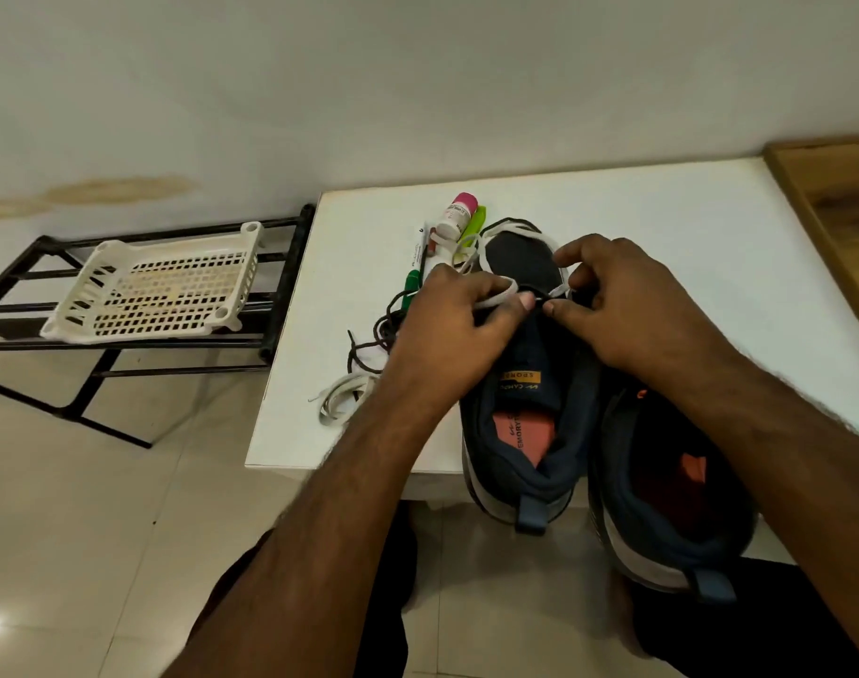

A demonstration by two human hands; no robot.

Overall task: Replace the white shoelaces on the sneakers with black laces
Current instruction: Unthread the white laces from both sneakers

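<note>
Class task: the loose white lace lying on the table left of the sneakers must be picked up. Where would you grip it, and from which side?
Pinch the bunched loops of the white lace from above. They lie flat on the table near its left edge, clear of the left hand.

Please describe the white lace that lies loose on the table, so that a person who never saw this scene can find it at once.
Start at the white table and find the left sneaker, the one both hands work on. Left of it, near the table's front-left edge, lies the loose white lace. It is flat and white, while the tangled black lace just behind it is thin and dark.
</note>
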